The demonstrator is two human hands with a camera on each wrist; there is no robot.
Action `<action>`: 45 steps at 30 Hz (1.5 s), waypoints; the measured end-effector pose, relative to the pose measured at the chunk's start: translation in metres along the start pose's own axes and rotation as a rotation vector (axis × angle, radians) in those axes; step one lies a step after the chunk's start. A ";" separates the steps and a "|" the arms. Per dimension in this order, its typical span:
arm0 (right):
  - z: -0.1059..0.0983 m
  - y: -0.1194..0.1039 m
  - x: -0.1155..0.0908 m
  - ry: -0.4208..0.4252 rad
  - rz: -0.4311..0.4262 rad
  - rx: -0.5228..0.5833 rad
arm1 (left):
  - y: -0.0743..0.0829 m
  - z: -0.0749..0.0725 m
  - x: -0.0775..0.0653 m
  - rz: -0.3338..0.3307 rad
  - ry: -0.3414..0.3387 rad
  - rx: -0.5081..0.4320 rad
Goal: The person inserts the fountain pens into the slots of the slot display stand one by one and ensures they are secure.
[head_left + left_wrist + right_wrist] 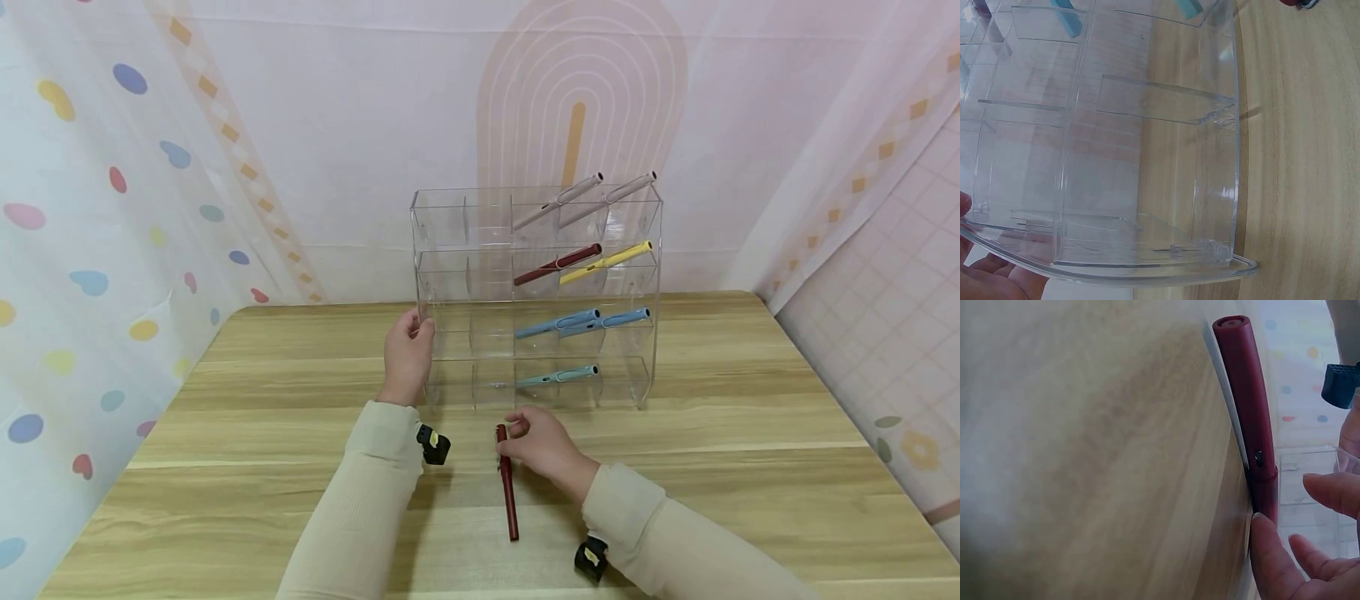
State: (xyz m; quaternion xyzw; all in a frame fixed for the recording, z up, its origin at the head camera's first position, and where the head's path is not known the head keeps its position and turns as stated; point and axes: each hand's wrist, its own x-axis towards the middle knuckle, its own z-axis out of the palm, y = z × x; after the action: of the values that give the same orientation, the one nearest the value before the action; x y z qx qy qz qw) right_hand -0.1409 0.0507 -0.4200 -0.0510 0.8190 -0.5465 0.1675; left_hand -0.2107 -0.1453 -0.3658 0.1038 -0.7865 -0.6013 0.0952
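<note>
A clear acrylic pen rack with several tiers stands upright on the table. My left hand grips its left side edge; in the left wrist view that hand's fingers lie partly behind the clear side panel. A dark red pen with a clip lies in front of the rack, its cap end toward it. Over the cap end, my right hand has one fingertip at the pen; in the right wrist view the other fingers stand apart from the pen.
Held in the rack's right half are two pale pens, a dark red pen, a yellow pen, two blue pens and a light green pen. The wood-grain table ends at a patterned curtain.
</note>
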 end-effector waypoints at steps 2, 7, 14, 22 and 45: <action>0.001 -0.001 0.001 -0.008 -0.011 -0.019 | 0.000 0.000 0.000 -0.004 0.000 0.003; 0.003 -0.004 0.004 -0.025 -0.015 -0.067 | 0.001 0.000 0.001 -0.020 0.002 0.004; 0.004 -0.009 0.006 -0.042 -0.018 -0.150 | 0.001 0.000 0.000 -0.020 0.007 0.002; 0.005 -0.013 0.009 -0.041 -0.036 -0.239 | 0.001 0.000 0.001 -0.011 0.016 0.010; 0.003 -0.010 0.014 -0.053 -0.075 -0.294 | 0.000 0.001 0.001 -0.007 0.013 0.019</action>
State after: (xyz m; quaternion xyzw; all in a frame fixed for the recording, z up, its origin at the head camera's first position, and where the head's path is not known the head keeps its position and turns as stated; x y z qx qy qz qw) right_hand -0.1536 0.0408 -0.4153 -0.1198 0.8829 -0.4252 0.1592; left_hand -0.2120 -0.1451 -0.3663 0.1114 -0.7913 -0.5932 0.0974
